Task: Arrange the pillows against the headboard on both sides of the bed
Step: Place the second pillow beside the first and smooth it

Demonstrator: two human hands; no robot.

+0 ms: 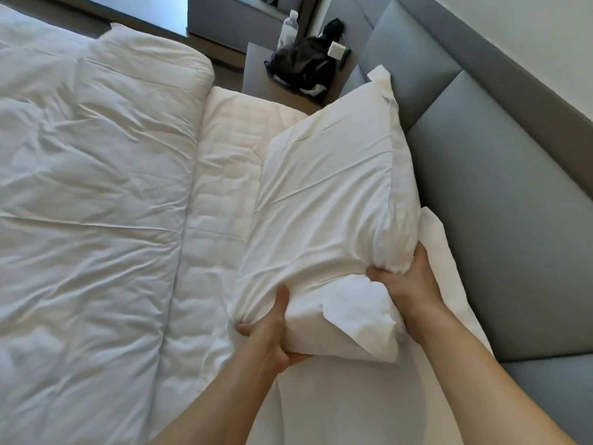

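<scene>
A white pillow (324,200) lies lengthwise along the grey padded headboard (500,200), its far end near the bedside table. My left hand (272,329) grips its near left corner from below, thumb on top. My right hand (407,284) clasps its near right corner, next to the headboard. Under my arms lies a second white pillow (369,390), flat on the mattress; most of it is hidden.
A rumpled white duvet (90,203) covers the left of the bed, with bare quilted mattress pad (221,175) between it and the pillows. Beyond the bed a bedside table (256,72) carries a black bag (301,69) and a water bottle (288,27).
</scene>
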